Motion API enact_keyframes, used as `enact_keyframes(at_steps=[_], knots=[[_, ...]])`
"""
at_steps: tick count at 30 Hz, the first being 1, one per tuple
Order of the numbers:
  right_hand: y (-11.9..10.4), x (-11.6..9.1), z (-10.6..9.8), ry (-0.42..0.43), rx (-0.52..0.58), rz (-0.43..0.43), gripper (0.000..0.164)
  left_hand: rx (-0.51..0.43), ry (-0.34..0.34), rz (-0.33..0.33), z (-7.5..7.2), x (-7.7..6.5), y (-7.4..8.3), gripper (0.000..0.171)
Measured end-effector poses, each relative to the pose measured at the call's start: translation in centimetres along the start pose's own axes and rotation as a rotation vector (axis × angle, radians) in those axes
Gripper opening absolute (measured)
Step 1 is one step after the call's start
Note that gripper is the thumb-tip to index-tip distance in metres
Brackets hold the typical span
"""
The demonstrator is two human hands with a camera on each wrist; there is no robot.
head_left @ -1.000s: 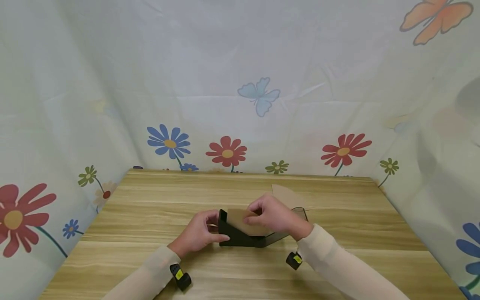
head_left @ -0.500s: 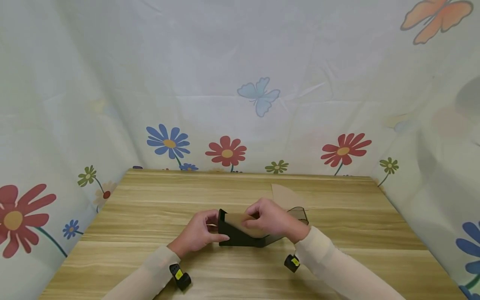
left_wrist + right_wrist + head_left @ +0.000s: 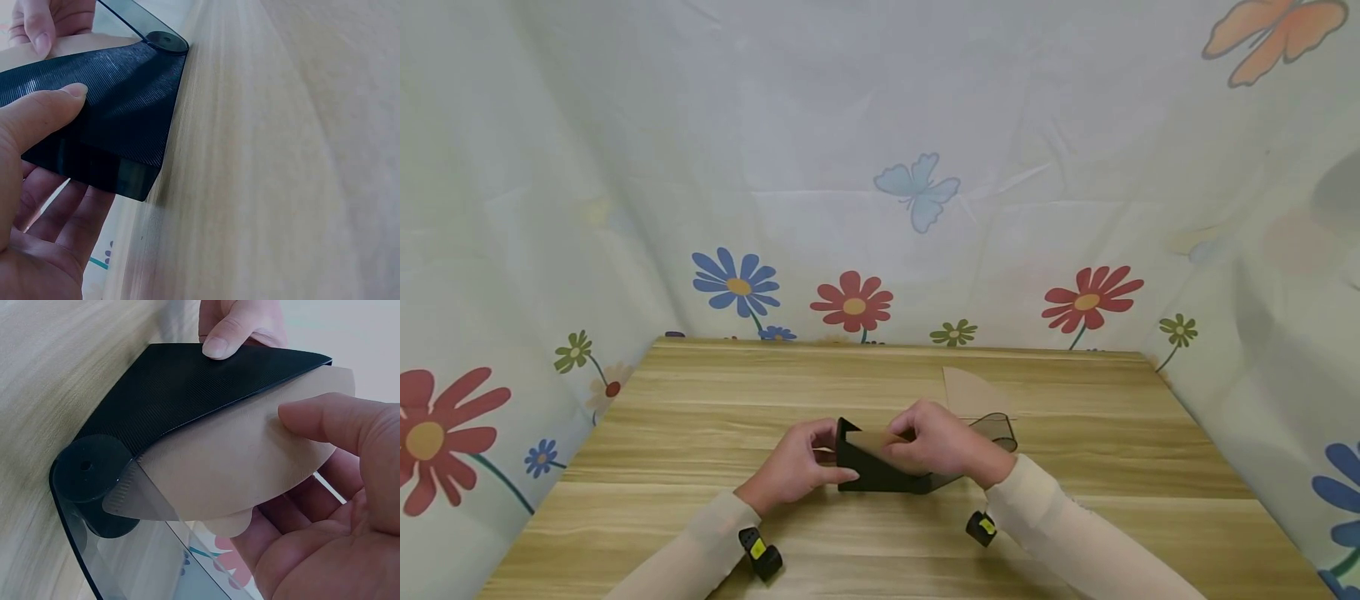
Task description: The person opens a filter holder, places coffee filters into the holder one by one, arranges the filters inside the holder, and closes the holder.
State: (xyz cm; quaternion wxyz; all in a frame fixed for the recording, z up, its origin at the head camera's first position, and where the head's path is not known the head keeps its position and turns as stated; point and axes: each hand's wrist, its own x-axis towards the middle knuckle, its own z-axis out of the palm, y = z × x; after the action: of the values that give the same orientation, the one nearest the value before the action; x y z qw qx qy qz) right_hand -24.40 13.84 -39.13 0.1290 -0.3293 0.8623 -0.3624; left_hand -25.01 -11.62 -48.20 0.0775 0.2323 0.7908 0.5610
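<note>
My left hand (image 3: 793, 467) grips a black, ribbed box (image 3: 874, 473) by its left end, thumb on the near side and fingers behind. The box stands on the table, its clear hinged lid (image 3: 997, 428) swung out to the right. My right hand (image 3: 942, 440) pinches brown, fan-shaped coffee filter papers (image 3: 231, 462) between thumb and fingers. In the right wrist view they sit partly inside the box, their curved edge sticking out, with a small tab below. The left wrist view shows my left thumb flat on the box's ribbed side (image 3: 119, 106).
Another fan-shaped brown filter paper (image 3: 972, 393) lies flat on the wooden table (image 3: 737, 400), behind the right hand and the lid. A flower-printed curtain (image 3: 797, 208) surrounds the table at the back and sides.
My right hand has moved slightly down and left, and the filter papers have sunk deeper into the box. The left hand and the box have stayed in place.
</note>
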Motion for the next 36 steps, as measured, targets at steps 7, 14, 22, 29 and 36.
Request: enact_keyframes(at_steps=[7, 14, 22, 29, 36], knots=[[0.17, 0.17, 0.17, 0.007, -0.037, -0.028, 0.02, -0.015, -0.004, -0.002, -0.01, 0.02, 0.03, 0.033], [0.12, 0.23, 0.41, 0.0, -0.084, -0.029, 0.02, -0.005, -0.006, 0.014, -0.01, 0.05, -0.09, 0.033], [0.12, 0.29, 0.56, -0.01, -0.113, -0.03, 0.02, 0.004, -0.004, 0.027, -0.03, 0.08, -0.31, 0.033], [-0.03, 0.1, 0.62, -0.026, -0.144, -0.021, 0.02, 0.009, 0.005, 0.012, -0.03, 0.0, -0.15, 0.033], [0.01, 0.08, 0.78, -0.033, -0.138, -0.033, 0.019, -0.002, 0.007, 0.001, 0.03, -0.04, 0.09, 0.033]])
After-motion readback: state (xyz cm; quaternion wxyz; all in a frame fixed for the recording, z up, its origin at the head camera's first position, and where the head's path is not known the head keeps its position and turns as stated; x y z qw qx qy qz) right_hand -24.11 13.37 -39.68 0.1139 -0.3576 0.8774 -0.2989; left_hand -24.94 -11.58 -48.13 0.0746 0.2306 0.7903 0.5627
